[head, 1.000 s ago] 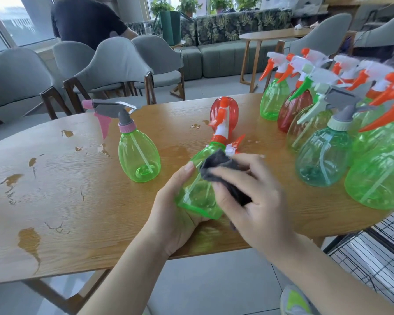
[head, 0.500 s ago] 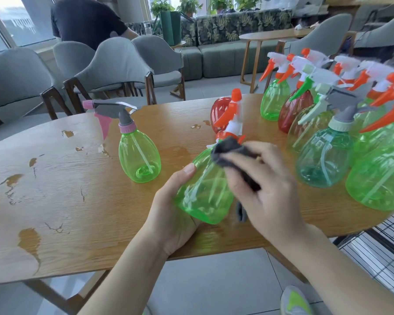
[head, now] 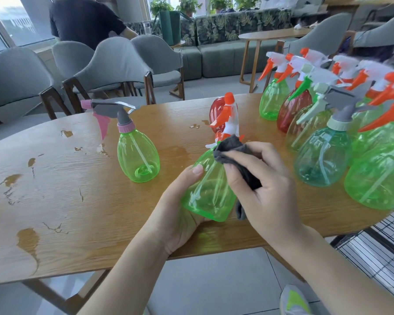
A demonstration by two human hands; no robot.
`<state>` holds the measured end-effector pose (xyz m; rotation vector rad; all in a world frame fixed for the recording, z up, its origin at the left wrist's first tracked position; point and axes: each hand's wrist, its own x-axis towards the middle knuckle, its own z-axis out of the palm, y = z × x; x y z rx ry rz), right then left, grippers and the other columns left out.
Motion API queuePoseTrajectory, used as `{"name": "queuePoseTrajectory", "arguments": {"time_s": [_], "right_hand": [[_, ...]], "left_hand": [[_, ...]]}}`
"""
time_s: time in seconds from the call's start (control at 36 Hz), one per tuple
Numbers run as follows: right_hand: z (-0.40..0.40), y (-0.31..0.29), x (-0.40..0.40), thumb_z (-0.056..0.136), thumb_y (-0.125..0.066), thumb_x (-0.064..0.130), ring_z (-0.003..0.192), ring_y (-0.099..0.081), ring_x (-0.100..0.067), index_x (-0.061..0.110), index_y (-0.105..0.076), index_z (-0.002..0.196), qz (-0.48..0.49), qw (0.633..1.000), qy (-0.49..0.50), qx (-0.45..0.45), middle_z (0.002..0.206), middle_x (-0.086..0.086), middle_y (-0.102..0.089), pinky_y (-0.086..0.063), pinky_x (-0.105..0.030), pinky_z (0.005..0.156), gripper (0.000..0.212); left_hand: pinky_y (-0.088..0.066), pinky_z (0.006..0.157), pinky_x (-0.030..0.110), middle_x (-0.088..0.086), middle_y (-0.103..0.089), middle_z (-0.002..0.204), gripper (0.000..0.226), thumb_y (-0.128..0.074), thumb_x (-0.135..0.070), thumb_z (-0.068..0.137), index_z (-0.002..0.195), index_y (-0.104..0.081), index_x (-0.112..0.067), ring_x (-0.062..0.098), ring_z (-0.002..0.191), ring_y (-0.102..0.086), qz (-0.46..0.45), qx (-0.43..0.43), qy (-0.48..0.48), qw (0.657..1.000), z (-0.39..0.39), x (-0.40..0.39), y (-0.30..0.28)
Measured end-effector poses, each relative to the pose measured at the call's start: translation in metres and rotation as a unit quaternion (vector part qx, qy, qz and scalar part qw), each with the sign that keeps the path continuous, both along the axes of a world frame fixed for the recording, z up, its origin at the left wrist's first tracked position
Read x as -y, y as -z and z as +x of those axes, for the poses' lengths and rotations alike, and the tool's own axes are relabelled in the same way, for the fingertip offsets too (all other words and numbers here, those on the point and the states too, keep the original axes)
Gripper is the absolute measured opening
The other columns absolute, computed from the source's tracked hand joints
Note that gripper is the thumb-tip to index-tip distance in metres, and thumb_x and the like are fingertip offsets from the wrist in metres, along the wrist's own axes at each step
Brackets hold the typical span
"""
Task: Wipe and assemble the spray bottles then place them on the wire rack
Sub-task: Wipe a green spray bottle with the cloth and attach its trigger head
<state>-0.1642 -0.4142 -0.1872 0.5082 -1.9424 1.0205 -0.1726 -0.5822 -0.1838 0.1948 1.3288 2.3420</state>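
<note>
At the far left of the frame the wooden table (head: 55,201) shows worn patches where its finish has peeled. Right of those, in the left-centre, a green spray bottle with a grey and pink trigger head (head: 137,153) stands upright on the tabletop, well apart from both hands. Low in the middle of the frame the left hand (head: 180,214) cups the base of a green bottle with an orange and white sprayer (head: 210,192), its fingers curled round the underside and its thumb lying up along the near side; the bottle is tilted, its sprayer pointing away toward the centre of the frame. Just behind that sprayer a red bottle (head: 216,110) is partly hidden. Immediately to the right, the right hand (head: 266,187) pinches a dark grey cloth (head: 237,155) between thumb and curled fingers and presses it against the shoulder and neck of the held bottle; a corner of the cloth hangs below the palm. Along the right side of the frame a cluster of assembled spray bottles (head: 323,155), mostly green with one red and one teal, stands crowded together on the table. In the lower right corner a black wire rack (head: 382,253) sits below the table edge.
</note>
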Motion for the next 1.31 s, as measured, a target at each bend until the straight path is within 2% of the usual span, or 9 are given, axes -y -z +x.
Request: {"name": "queuePoseTrajectory", "arguments": {"time_s": [0.08, 0.19, 0.39, 0.56, 0.69, 0.92, 1.06, 1.17, 1.31], "right_hand": [[0.008, 0.004, 0.006, 0.097, -0.067, 0.011, 0.093, -0.065, -0.027, 0.007, -0.079, 0.109, 0.043, 0.999, -0.018, -0.02, 0.109, -0.013, -0.064, -0.053, -0.033, 0.083, 0.017], [0.017, 0.014, 0.019, 0.095, -0.07, 0.014, 0.088, -0.06, -0.028, 0.01, -0.082, 0.103, 0.136, 0.986, -0.053, -0.076, 0.104, -0.012, -0.066, -0.051, -0.033, 0.085, 0.015], [0.011, 0.018, 0.012, 0.097, -0.069, 0.018, 0.098, -0.053, -0.025, 0.015, -0.082, 0.108, 0.214, 0.966, -0.045, -0.139, 0.116, -0.002, -0.058, -0.052, -0.043, 0.08, 0.017], [-0.004, 0.003, 0.0, 0.101, -0.063, 0.015, 0.098, -0.06, -0.026, 0.007, -0.077, 0.115, 0.085, 0.995, 0.003, -0.051, 0.11, -0.012, -0.065, -0.046, -0.025, 0.095, 0.021], [-0.01, -0.003, -0.007, 0.101, -0.06, 0.017, 0.108, -0.059, -0.007, 0.006, -0.073, 0.12, -0.02, 0.999, 0.01, 0.026, 0.113, -0.006, -0.062, -0.042, -0.013, 0.095, 0.025], [0.0, 0.003, 0.002, 0.098, -0.063, 0.009, 0.104, -0.062, -0.018, 0.002, -0.074, 0.116, 0.023, 0.999, -0.029, -0.023, 0.111, -0.017, -0.063, -0.05, -0.024, 0.092, 0.022], [-0.002, 0.001, -0.001, 0.101, -0.062, 0.015, 0.105, -0.061, -0.01, 0.005, -0.075, 0.117, -0.02, 1.0, 0.007, 0.02, 0.112, -0.007, -0.063, -0.05, -0.024, 0.091, 0.023], [0.007, 0.006, 0.007, 0.098, -0.066, 0.01, 0.098, -0.065, -0.024, 0.005, -0.078, 0.111, 0.025, 0.999, -0.016, -0.011, 0.11, -0.014, -0.063, -0.053, -0.033, 0.085, 0.019], [0.018, 0.02, 0.021, 0.095, -0.069, 0.014, 0.09, -0.06, -0.03, 0.01, -0.082, 0.105, 0.142, 0.985, -0.039, -0.095, 0.107, -0.011, -0.066, -0.053, -0.04, 0.083, 0.016]], "left_hand": [[-0.057, 0.094, 0.045, 0.022, -0.068, 0.127, 0.049, -0.056, -0.04, 0.098, 0.131, -0.068, -0.005, 0.033, 0.113, -0.066, 0.012, 0.016, -0.009, 1.0, 0.0, -0.001, 0.002], [-0.061, 0.072, 0.03, 0.013, -0.07, 0.088, 0.048, -0.052, -0.046, 0.097, 0.091, -0.077, -0.005, 0.024, 0.081, -0.072, 0.066, 0.044, 0.011, 0.997, 0.001, 0.0, 0.002], [-0.06, 0.085, 0.034, 0.019, -0.066, 0.106, 0.059, -0.051, -0.05, 0.097, 0.124, -0.065, 0.002, 0.03, 0.098, -0.068, 0.07, 0.065, 0.021, 0.995, 0.001, 0.005, 0.001], [-0.042, 0.096, 0.053, 0.022, -0.059, 0.124, 0.059, -0.057, -0.04, 0.093, 0.138, -0.059, -0.003, 0.039, 0.113, -0.054, 0.054, 0.013, -0.003, 0.998, -0.002, 0.003, 0.0], [-0.053, 0.08, 0.046, 0.016, -0.067, 0.113, 0.053, -0.057, -0.042, 0.09, 0.133, -0.066, -0.013, 0.032, 0.096, -0.065, 0.046, 0.009, 0.021, 0.999, 0.0, 0.001, 0.003], [-0.033, 0.114, 0.059, 0.021, -0.059, 0.137, 0.06, -0.054, -0.043, 0.098, 0.145, -0.056, -0.007, 0.039, 0.127, -0.053, 0.026, 0.007, -0.006, 1.0, 0.0, 0.002, 0.001], [-0.047, 0.104, 0.052, 0.019, -0.063, 0.135, 0.057, -0.056, -0.045, 0.096, 0.141, -0.062, -0.011, 0.036, 0.122, -0.06, -0.016, -0.01, -0.002, 1.0, 0.0, -0.002, 0.0], [-0.044, 0.107, 0.052, 0.026, -0.06, 0.14, 0.057, -0.051, -0.046, 0.101, 0.139, -0.062, -0.005, 0.04, 0.127, -0.056, -0.007, 0.016, -0.031, 0.999, -0.001, -0.001, 0.003], [-0.061, 0.07, 0.03, 0.014, -0.069, 0.085, 0.059, -0.046, -0.054, 0.1, 0.094, -0.075, -0.002, 0.026, 0.079, -0.072, 0.055, 0.045, -0.001, 0.997, 0.001, 0.001, 0.002]]}}
